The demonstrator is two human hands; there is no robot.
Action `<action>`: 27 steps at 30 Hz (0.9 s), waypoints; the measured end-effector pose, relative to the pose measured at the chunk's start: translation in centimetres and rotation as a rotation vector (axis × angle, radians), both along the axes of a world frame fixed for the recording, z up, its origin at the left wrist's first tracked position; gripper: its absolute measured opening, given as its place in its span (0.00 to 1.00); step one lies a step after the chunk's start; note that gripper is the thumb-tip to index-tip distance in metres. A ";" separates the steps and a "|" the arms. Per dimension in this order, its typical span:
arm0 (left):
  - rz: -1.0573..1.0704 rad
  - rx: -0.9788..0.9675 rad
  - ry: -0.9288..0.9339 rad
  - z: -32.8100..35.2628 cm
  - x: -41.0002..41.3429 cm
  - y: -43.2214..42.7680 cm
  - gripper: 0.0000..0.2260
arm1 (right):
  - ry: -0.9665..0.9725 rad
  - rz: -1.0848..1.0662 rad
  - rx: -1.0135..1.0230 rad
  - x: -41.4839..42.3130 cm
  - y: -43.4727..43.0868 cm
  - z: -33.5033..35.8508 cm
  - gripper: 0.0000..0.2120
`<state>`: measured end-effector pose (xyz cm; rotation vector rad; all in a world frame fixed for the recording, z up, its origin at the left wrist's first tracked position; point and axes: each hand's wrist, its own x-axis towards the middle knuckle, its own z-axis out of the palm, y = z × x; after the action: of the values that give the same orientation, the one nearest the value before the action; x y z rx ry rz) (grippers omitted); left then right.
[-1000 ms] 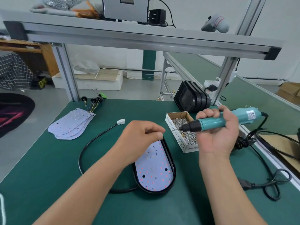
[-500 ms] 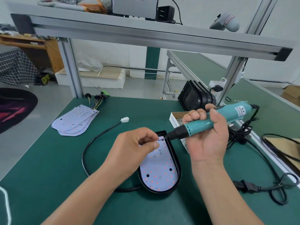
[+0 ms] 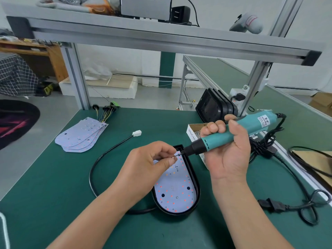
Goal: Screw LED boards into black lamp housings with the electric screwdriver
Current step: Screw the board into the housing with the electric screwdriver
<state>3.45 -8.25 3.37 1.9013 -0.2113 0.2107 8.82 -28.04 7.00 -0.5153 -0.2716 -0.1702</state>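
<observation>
At the tabletop's middle: we have one black oval plastic lamp housing (image 3: 196,191) lying flat on the green tabletop (image 3: 53,186), with a pale LED board (image 3: 176,191) dotted with red seated inside it.
Left hand: our left hand (image 3: 150,164) is over the housing's 12 o'clock end. Its thumb and forefinger, the only fingers (image 3: 166,161) at work, pinch a small metal screw (image 3: 172,157) at the bit's tip.
Right hand: our right hand (image 3: 228,151) is curled round the teal corded electric screwdriver (image 3: 233,135), which slants down from 2 o'clock toward that screw.
Done so far: the board sits in its housing. A small grey dot near the board's 6 o'clock edge may be a driven screw, but it is too small for us to be sure.
Left on this unit: the pinched screw is not yet in the board. Two dark round holes toward the 6 o'clock end look unfilled to us.
Screw supply: an open cardboard box (image 3: 193,131) of loose screws stands at 1 o'clock, just beside the housing.
Left overall: a fan of spare LED boards (image 3: 80,135) lies at 10 o'clock, and empty black housings (image 3: 215,106) stand on edge at 1 o'clock. We judge that several units remain.
</observation>
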 end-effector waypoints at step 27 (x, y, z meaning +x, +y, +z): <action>0.001 0.045 0.017 0.0 -0.1 -0.1 0.10 | -0.031 0.011 -0.035 0.0 0.1 -0.1 0.06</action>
<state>3.38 -8.33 3.40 1.9467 -0.2054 0.1922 8.84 -27.98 6.94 -0.5462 -0.3079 -0.1633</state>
